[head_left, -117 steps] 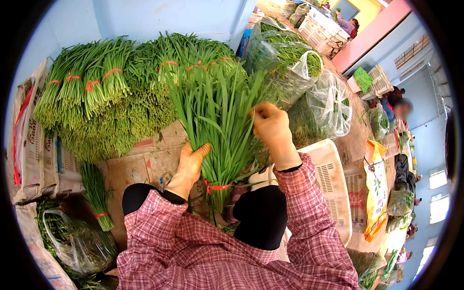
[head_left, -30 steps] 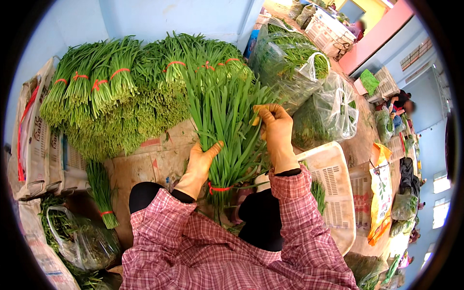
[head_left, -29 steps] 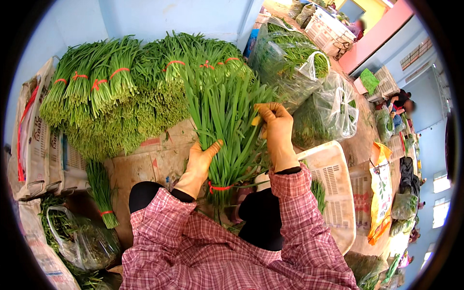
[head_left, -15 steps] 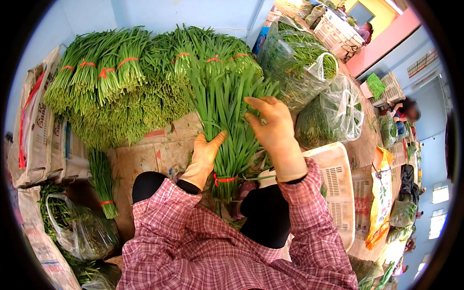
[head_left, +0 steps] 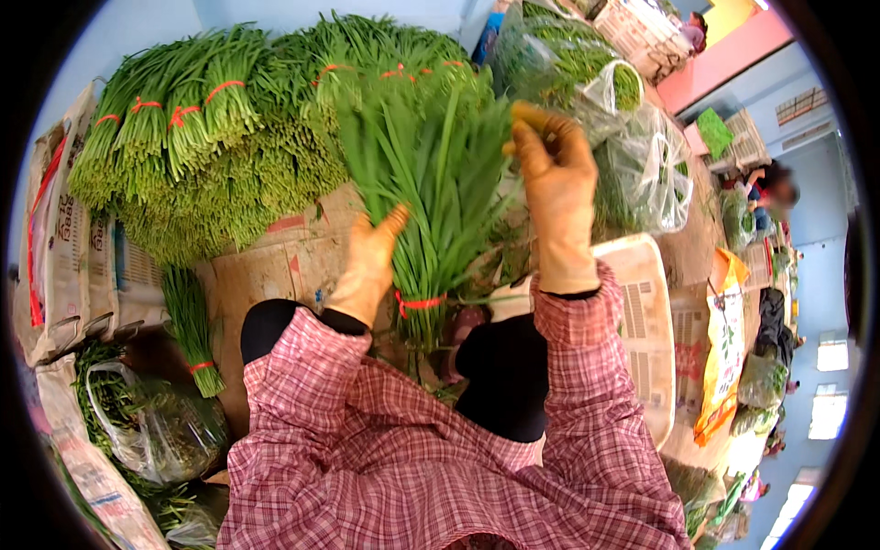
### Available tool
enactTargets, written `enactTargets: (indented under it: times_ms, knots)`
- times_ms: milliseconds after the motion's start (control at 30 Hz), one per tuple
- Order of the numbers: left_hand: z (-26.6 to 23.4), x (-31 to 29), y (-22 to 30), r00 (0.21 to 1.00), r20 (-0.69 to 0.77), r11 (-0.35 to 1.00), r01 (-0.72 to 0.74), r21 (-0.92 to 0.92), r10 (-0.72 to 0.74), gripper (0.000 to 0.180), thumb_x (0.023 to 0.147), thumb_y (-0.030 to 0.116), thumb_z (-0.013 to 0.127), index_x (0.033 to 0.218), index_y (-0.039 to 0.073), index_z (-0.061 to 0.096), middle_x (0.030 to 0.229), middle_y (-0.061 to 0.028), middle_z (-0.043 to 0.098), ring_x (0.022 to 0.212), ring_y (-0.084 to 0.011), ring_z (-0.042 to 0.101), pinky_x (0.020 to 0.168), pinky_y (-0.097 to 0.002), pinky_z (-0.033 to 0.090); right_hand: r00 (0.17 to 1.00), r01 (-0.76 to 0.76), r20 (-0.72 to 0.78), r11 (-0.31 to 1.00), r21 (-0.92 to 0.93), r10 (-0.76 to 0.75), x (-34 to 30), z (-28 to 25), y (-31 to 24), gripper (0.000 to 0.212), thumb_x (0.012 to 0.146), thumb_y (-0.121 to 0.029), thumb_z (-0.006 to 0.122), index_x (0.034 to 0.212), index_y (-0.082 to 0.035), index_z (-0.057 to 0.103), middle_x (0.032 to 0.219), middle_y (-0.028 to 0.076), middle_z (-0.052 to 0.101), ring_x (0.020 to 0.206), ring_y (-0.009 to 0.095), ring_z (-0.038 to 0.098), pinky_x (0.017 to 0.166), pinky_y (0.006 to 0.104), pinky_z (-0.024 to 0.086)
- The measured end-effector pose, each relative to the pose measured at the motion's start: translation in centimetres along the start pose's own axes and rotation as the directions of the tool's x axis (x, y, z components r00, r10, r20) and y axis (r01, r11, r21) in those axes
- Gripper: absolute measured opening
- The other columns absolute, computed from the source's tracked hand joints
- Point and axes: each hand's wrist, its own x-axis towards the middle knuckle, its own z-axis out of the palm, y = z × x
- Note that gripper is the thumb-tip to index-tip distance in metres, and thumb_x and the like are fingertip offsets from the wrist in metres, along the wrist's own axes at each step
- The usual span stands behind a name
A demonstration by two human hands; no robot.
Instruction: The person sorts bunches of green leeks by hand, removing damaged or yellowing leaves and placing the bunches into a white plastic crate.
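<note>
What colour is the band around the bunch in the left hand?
The band is red, seen best in the head view.

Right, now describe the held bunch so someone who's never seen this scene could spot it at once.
Start at the big green pile against the blue wall. In front of it, the left hand grips a leafy bunch with a red tie low on its stems. Unlike the pile's tied bunches, it is in a hand, its leaves fanning out.

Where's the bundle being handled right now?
In the head view, the green bundle is central, in front of the stacked pile, left hand gripping its left side, right hand close to its right side.
</note>
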Motion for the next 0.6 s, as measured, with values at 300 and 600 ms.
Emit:
enactTargets:
  times_ms: [300,600]
  knots:
    - [-1.8,3.2,3.0,0.989,0.137,0.47,0.149,-0.87,-0.059,0.046,0.1,0.041,0.054,0.134,0.009,0.055,0.132,-0.0086,0.06,0.122,-0.0314,0.056,0.104,-0.0532,0.045,0.443,-0.682,0.588,0.68,-0.269,0.677,-12.5,-2.4,0.0,0.041,0.093,-0.027,0.07,0.119,0.004,0.063,0.093,0.009,0.072,0.073,0.014,0.067,0.065,0.0273,0.053]
    - [0.2,2.7,0.4,0.958,0.287,0.314,0.277,-0.908,-0.015,0.045,0.102,0.04,0.05,0.129,0.004,0.055,0.131,-0.0085,0.061,0.118,-0.0297,0.059,0.103,-0.0501,0.048,0.935,-0.349,0.248,0.536,0.769,0.253,-9.3,3.2,6.3,0.065,0.081,-0.013,0.081,0.137,-0.008,0.047,0.133,0.003,0.055,0.125,0.023,0.05,0.108,0.0401,0.04]
